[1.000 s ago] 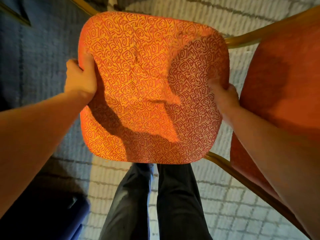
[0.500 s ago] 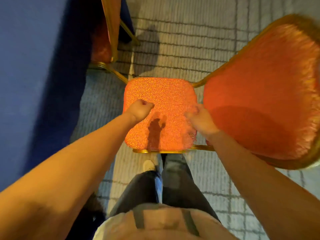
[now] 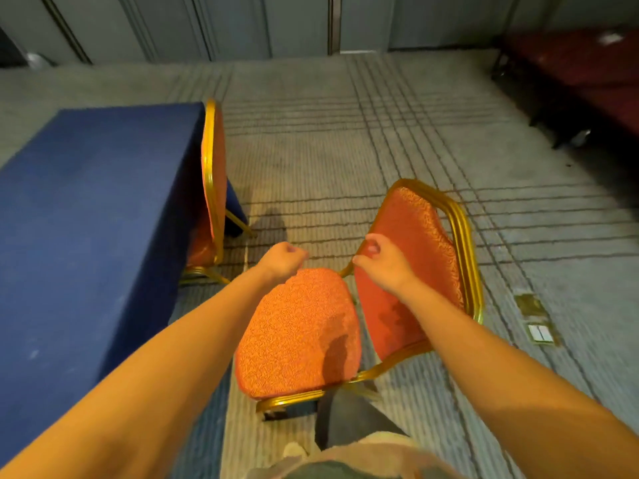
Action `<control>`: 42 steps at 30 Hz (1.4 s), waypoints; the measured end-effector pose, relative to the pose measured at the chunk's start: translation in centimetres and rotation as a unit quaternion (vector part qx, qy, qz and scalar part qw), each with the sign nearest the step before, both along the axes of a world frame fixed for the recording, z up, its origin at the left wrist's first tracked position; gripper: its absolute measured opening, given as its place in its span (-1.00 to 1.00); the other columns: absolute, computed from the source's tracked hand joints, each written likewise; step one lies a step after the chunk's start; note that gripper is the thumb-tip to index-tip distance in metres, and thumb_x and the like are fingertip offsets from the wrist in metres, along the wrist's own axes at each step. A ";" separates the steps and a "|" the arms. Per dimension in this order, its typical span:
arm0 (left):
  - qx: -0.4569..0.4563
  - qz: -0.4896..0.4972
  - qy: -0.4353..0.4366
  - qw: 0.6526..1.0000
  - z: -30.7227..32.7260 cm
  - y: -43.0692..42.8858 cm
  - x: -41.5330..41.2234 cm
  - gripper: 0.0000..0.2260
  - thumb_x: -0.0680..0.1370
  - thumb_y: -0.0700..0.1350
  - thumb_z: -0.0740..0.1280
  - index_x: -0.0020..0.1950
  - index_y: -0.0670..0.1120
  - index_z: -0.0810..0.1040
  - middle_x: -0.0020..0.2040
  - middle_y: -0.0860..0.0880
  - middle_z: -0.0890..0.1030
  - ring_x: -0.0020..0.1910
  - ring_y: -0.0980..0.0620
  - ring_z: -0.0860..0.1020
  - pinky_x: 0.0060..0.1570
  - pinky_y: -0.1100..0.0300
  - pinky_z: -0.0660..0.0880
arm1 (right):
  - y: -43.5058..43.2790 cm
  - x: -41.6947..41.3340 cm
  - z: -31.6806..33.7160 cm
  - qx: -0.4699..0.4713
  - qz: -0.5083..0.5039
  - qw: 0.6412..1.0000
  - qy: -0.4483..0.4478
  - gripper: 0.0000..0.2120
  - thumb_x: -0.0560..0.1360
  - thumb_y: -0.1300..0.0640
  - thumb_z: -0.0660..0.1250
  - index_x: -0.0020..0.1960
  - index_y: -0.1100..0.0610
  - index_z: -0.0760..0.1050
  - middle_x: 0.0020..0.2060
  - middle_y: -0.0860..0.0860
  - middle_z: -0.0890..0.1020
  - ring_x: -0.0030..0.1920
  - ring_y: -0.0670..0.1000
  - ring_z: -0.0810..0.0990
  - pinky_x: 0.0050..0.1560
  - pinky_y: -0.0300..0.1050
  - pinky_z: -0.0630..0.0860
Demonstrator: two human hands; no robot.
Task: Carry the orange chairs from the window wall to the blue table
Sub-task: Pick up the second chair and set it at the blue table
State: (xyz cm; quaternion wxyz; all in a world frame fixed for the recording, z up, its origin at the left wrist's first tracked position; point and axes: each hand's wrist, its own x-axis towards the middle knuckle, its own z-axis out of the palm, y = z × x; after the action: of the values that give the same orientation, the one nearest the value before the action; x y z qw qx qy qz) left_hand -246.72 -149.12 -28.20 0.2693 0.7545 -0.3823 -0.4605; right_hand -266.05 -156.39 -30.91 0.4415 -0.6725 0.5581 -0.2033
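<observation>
An orange patterned chair with a gold frame stands on the carpet in front of me, its seat (image 3: 297, 333) towards me and its backrest (image 3: 422, 257) to the right. My left hand (image 3: 283, 259) hovers over the seat's far edge, curled into a fist that holds nothing. My right hand (image 3: 377, 257) is also curled, in front of the backrest's left edge, with nothing seen in its grasp. The blue table (image 3: 86, 209) fills the left side. A second orange chair (image 3: 212, 188) is tucked against its right edge.
Grey striped carpet stretches ahead to a panelled wall (image 3: 262, 25). Dark red furniture (image 3: 587, 74) stands at the far right. A brass floor box (image 3: 536, 319) lies in the carpet right of the chair. My leg (image 3: 345, 420) is just behind the chair.
A second ago both hands gripped the chair's seat held up close. The chair now stands on the floor by the blue table, both hands are off it, and my view has lifted.
</observation>
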 end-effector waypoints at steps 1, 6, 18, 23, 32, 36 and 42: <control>-0.014 0.002 0.008 1.000 0.5 -0.6 -0.5 -0.83 0.60 -0.08 0.22 -0.07 -0.17 0.43 -0.26 -0.11 0.40 -0.38 0.01 0.33 -0.42 0.18 0.20 | -0.6 -0.6 0.9 -0.011 0.004 1.000 0.000 -0.47 0.47 0.19 0.44 0.40 0.19 0.39 0.25 0.16 0.53 0.15 0.13 0.55 0.12 -0.09 0.45; -0.073 0.014 0.018 0.997 2.4 -3.9 -2.6 -0.81 0.58 -0.14 0.22 -0.24 -0.09 0.38 -0.38 -0.04 0.34 -0.45 0.04 0.29 -0.39 0.15 0.18 | -4.6 -3.3 4.1 -0.057 0.034 0.998 0.009 -0.46 0.46 0.16 0.44 0.40 0.19 0.39 0.26 0.17 0.53 0.27 0.11 0.51 0.16 -0.18 0.37; -0.171 0.194 0.004 0.966 2.1 -10.9 -10.4 -0.83 0.54 -0.04 0.24 -0.26 0.03 0.38 -0.17 -0.11 0.40 -0.19 0.01 0.36 -0.10 0.11 0.35 | -17.8 -8.0 5.6 -0.111 0.240 0.964 0.029 -0.47 0.54 0.08 0.37 0.47 0.10 0.32 0.40 0.11 0.42 0.38 0.06 0.41 0.32 0.04 0.42; -0.156 0.286 -0.015 0.945 2.4 -10.7 -13.9 -0.86 0.43 0.04 0.25 -0.26 0.01 0.40 -0.22 -0.09 0.41 -0.24 0.01 0.39 -0.17 0.09 0.35 | -20.3 -8.2 5.0 -0.103 0.318 0.941 0.058 -0.46 0.52 0.06 0.38 0.46 0.09 0.34 0.36 0.12 0.46 0.33 0.08 0.46 0.29 0.01 0.43; -0.134 0.364 -0.082 0.918 3.4 -10.4 -19.8 -0.91 0.46 -0.03 0.20 -0.21 -0.02 0.37 -0.21 -0.08 0.40 -0.22 0.01 0.38 -0.17 0.12 0.29 | -22.7 -9.4 4.0 -0.115 0.422 0.898 0.050 -0.48 0.51 0.02 0.36 0.44 0.05 0.36 0.35 0.07 0.44 0.31 0.05 0.45 0.21 -0.09 0.39; -0.111 0.391 -0.093 0.909 3.3 -10.4 -23.4 -0.84 0.47 -0.02 0.20 -0.30 0.12 0.31 -0.22 -0.09 0.43 -0.23 0.01 0.41 -0.21 0.13 0.30 | -23.5 -11.0 3.2 -0.139 0.442 0.884 0.060 -0.51 0.53 0.02 0.34 0.43 0.02 0.37 0.38 0.04 0.38 0.28 0.06 0.45 0.17 -0.11 0.39; -0.075 0.462 -0.104 0.877 2.8 -11.5 -26.6 -0.86 0.57 -0.03 0.24 0.06 -0.04 0.52 -0.07 -0.08 0.59 -0.15 -0.05 0.55 -0.13 0.06 0.47 | -24.9 -11.1 2.1 -0.172 0.504 0.844 0.066 -0.54 0.50 -0.04 0.33 0.38 0.01 0.42 0.33 0.03 0.43 0.30 0.08 0.42 0.23 0.01 0.41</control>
State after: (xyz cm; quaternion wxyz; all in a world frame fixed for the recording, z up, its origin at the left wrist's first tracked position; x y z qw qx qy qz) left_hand -273.29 -160.65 -25.36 0.4663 0.8663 -0.0491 -0.1723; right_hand -277.14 -181.34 -28.83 0.3229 -0.9380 0.1262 -0.0005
